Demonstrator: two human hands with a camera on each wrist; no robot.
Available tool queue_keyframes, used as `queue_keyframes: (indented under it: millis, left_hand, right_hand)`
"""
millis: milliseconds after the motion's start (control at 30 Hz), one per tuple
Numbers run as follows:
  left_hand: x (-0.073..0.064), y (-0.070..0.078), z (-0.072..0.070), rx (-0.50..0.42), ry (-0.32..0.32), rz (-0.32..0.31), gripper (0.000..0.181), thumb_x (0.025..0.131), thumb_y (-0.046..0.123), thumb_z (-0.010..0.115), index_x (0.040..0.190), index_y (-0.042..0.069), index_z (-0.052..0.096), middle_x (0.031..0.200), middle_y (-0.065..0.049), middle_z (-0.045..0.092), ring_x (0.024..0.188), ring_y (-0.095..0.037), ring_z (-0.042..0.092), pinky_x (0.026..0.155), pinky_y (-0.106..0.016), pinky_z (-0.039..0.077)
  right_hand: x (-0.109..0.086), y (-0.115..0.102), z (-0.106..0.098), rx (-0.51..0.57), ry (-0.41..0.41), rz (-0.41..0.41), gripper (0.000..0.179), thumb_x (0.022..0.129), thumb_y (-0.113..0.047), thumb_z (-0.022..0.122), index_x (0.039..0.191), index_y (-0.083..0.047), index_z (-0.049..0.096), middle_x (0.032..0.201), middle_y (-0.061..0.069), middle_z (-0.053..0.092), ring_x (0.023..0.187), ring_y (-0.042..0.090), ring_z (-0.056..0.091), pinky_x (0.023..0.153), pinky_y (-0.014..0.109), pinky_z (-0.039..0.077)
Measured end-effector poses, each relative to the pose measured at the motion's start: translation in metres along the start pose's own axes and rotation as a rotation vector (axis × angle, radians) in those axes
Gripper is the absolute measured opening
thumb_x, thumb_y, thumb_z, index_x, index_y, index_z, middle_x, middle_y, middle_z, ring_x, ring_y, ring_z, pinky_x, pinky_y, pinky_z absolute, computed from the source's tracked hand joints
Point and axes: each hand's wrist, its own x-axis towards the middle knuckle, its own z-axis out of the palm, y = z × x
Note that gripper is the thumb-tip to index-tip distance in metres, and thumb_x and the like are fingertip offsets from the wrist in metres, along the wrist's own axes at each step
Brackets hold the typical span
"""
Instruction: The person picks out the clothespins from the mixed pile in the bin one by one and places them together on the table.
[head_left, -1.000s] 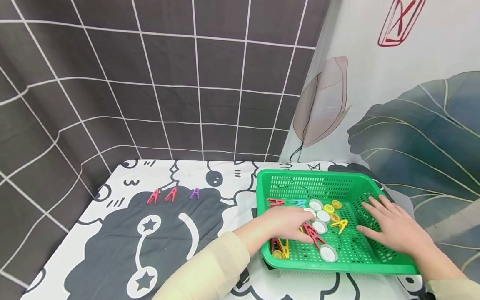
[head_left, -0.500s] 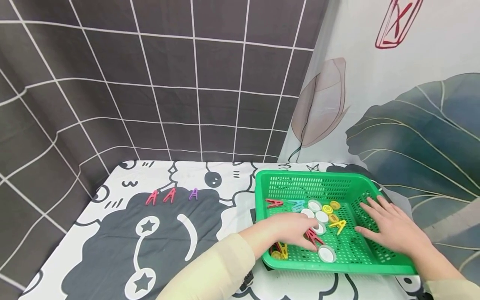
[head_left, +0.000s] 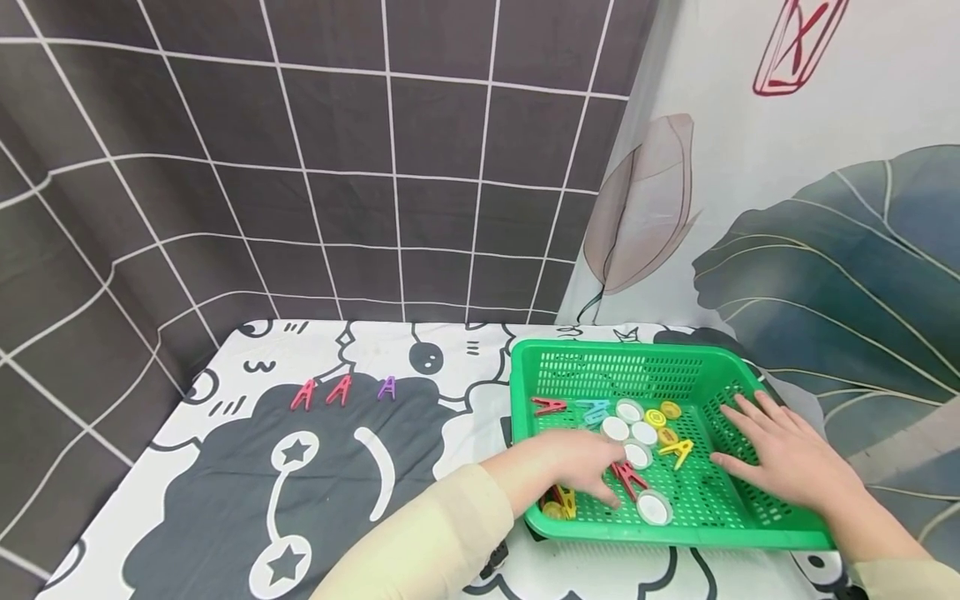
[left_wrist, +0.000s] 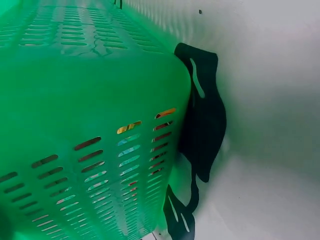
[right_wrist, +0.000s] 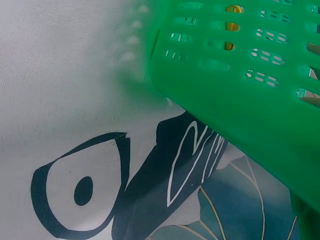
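Observation:
A green basket (head_left: 720, 533) holds clothespins and round caps. Inside its left half is my left hand (head_left: 573, 458), thumb stretched apart from the other fingers, whose tips are partly hidden. Just right of that hand lies a red clothespin (head_left: 628, 480); I cannot tell whether the fingers touch it. A white cap (head_left: 637, 454) sits close to the fingertips, another white cap (head_left: 654, 507) near the front wall. My right hand (head_left: 783, 454) lies spread on the basket's right wall. Both wrist views show only the basket's outside (left_wrist: 100, 90) and the cloth, no hand.
Elsewhere in the basket are a yellow clothespin (head_left: 678, 452), blue clothespins (head_left: 595, 411) and several yellow caps (head_left: 656, 418). Two red clothespins (head_left: 340, 390) and a purple clothespin (head_left: 387, 387) lie on the patterned cloth (head_left: 225, 492) to the left. A dark tiled curtain (head_left: 337, 167) hangs behind.
My left hand has shifted slightly toward the basket's near side, its thumb now further from the fingers. More of a white cap shows beyond it. The right hand stays in place.

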Motion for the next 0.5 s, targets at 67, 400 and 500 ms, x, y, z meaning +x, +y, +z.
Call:
queue_keyframes:
  millis: [67, 400, 500]
  left_hand:
    - [0.0, 0.0005, 0.0007, -0.008, -0.036, -0.024, 0.06, 0.079, 0.051, 0.068, 0.131, 0.028, 0.05, 0.127, 0.015, 0.053, 0.116, -0.004, 0.05, 0.096, -0.027, 0.04]
    - [0.003, 0.0002, 0.0059, -0.03, -0.112, -0.046, 0.056, 0.078, 0.041, 0.074, 0.129, 0.028, 0.052, 0.123, 0.016, 0.055, 0.115, -0.004, 0.05, 0.097, -0.023, 0.038]
    - [0.004, 0.0006, 0.0072, -0.017, -0.118, -0.047, 0.056, 0.078, 0.038, 0.074, 0.128, 0.028, 0.052, 0.123, 0.016, 0.055, 0.115, -0.004, 0.05, 0.097, -0.023, 0.038]
  right_hand:
    - [0.0001, 0.0001, 0.0006, -0.002, 0.003, 0.0, 0.077, 0.083, -0.053, 0.062, 0.132, 0.005, 0.047, 0.134, 0.034, 0.039, 0.137, 0.045, 0.009, 0.102, 0.065, 0.012]
    - [0.0005, -0.0013, 0.0004, 0.003, -0.032, 0.02, 0.078, 0.083, -0.054, 0.062, 0.132, 0.004, 0.047, 0.135, 0.034, 0.038, 0.136, 0.046, 0.012, 0.102, 0.065, 0.014]
    - [0.0005, -0.0008, 0.0002, 0.004, -0.027, 0.021, 0.078, 0.083, -0.054, 0.062, 0.132, 0.004, 0.047, 0.135, 0.034, 0.038, 0.136, 0.046, 0.013, 0.101, 0.065, 0.015]
